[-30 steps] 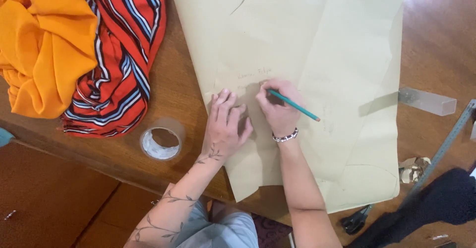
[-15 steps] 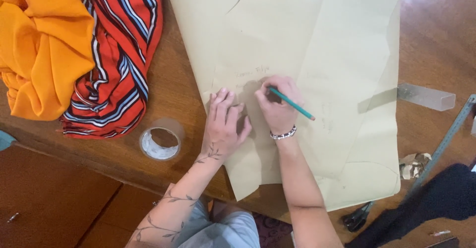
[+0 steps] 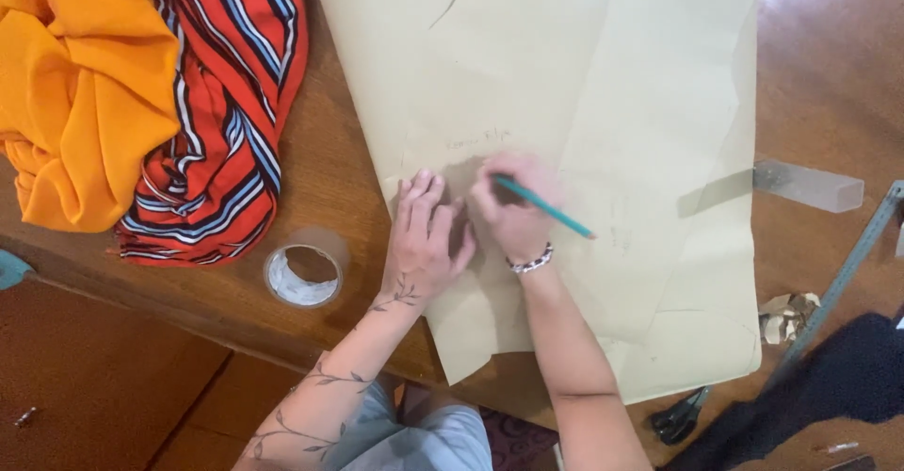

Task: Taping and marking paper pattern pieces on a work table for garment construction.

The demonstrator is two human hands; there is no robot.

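Left hand [image 3: 424,240] flat, fingers spread, pinning tan pattern paper [image 3: 565,132] against slipping; right hand [image 3: 513,212] clamped on teal pencil [image 3: 546,209], tip down for marking. Tape roll [image 3: 301,275] nearby.

No packages, labels, signs or screens are to be seen anywhere in the view. Nothing boxed, bagged or wrapped is shown, and no printed tag or display is visible.
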